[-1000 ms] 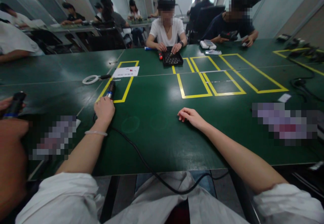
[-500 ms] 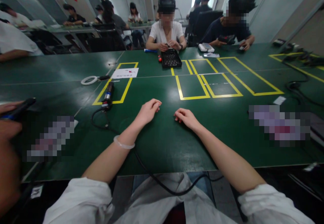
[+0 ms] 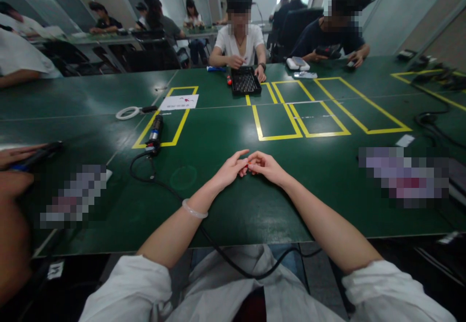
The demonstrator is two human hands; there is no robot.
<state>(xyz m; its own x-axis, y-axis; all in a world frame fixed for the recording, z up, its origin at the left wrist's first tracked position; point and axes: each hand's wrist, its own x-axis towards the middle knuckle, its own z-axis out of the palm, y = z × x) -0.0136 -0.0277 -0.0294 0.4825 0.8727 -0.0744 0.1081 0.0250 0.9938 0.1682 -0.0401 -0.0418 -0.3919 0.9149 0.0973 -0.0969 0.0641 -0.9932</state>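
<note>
My left hand (image 3: 232,168) and my right hand (image 3: 268,167) meet at the fingertips just above the green table (image 3: 233,215). A small red-orange thing (image 3: 248,167) shows between the fingers, too tiny and too covered to name. On my left hand the index finger points outward while the lower fingers curl in around the thing. The fingers of my right hand are bent and pinched together at the same spot. A pale bangle (image 3: 194,210) circles my left wrist.
A black cylindrical device (image 3: 156,130) with a cable lies left, near a white paper (image 3: 179,102) and a coiled white cable (image 3: 127,113). Yellow tape (image 3: 280,137) marks rectangles. Opposite, a person (image 3: 239,40) works at a black tray (image 3: 246,82). Blurred-out items lie at both sides.
My left hand has moved right and slightly down, and its index finger has straightened. Both hands, apart before, now touch, with the red thing showing. The person opposite has spread their hands over the tray.
</note>
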